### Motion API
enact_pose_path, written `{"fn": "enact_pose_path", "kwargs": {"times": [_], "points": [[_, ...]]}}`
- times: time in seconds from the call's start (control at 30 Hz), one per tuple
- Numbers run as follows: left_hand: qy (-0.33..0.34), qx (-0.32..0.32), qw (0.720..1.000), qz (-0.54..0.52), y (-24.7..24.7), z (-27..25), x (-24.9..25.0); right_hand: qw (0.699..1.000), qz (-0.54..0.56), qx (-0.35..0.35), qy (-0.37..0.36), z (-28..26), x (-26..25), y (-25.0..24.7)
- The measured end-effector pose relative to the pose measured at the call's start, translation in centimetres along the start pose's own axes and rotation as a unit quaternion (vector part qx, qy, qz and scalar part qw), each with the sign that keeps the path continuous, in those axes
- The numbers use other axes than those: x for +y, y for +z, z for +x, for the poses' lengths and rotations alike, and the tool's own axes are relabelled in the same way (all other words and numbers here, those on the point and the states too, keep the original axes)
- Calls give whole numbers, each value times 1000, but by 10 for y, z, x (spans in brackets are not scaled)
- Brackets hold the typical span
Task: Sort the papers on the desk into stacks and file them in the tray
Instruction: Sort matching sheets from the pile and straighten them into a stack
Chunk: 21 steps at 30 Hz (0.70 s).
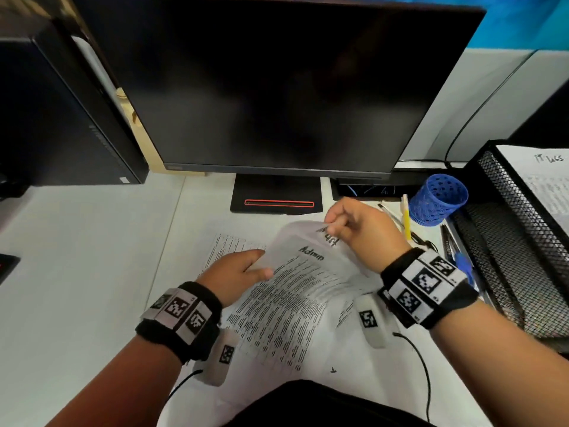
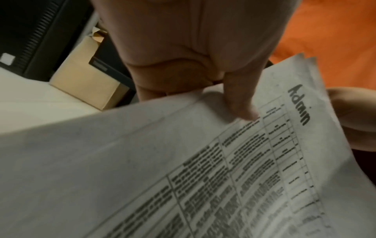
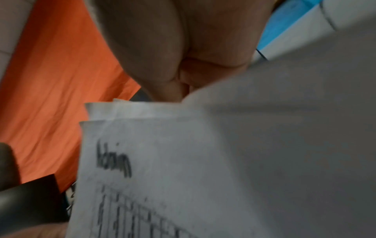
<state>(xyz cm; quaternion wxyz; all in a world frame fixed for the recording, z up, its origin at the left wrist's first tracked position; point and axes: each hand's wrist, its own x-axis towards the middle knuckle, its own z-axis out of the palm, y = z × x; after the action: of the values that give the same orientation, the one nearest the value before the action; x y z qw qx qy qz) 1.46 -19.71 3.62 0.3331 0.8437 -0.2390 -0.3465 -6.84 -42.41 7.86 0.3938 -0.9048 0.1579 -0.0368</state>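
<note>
Papers headed "Admin" sit on the worktop before the monitor; left hand pinches their side edge, right hand pinches a top corner, peeling it up. Thin, floppy, probably slippery sheets, so I'd grab opposite edges before heading for the tray.

Bare desk leftward (right: blue cup, pens)

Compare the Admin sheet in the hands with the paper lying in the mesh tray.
The Admin sheet is lifted and curled, pinched by the right hand and held by the left hand; the tray paper lies flat, untouched, in the mesh tray. Headings differ: "Admin" versus "IT Logs", seemingly. Both are white, printed, hand-labelled.
</note>
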Motion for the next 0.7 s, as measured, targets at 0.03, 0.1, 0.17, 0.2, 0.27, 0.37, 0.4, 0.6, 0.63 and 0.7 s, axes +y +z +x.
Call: {"fn": "enact_pose_path", "kwargs": {"times": [0.03,0.1,0.17,0.2,0.27,0.37,0.4,0.6,0.63,0.7], "points": [[-18,10,999,24,1,2,-9,999,31,2,23,0,6,2],[-69,55,995,46,-1,4,-27,993,82,16,84,0,26,0],[-120,125,985,22,-9,3,-45,984,53,21,171,-3,54,-3],[-146,158,977,4,-13,2,-55,973,21,10,228,-7,67,-4],[-203,201,958,-7,-21,0,-77,933,24,-36,357,-19,90,-1],[-266,221,938,-13,-23,-1,-106,862,118,-81,486,-47,103,10],[-275,228,934,-21,-21,-1,-112,852,128,-80,500,-55,106,13],[-265,264,925,-65,-11,0,-114,804,265,-19,533,-68,120,31],[-263,259,927,-64,-9,-1,-112,794,291,-2,533,-67,122,35],[-261,247,931,-58,-3,-1,-110,788,310,26,531,-65,123,43]]}}
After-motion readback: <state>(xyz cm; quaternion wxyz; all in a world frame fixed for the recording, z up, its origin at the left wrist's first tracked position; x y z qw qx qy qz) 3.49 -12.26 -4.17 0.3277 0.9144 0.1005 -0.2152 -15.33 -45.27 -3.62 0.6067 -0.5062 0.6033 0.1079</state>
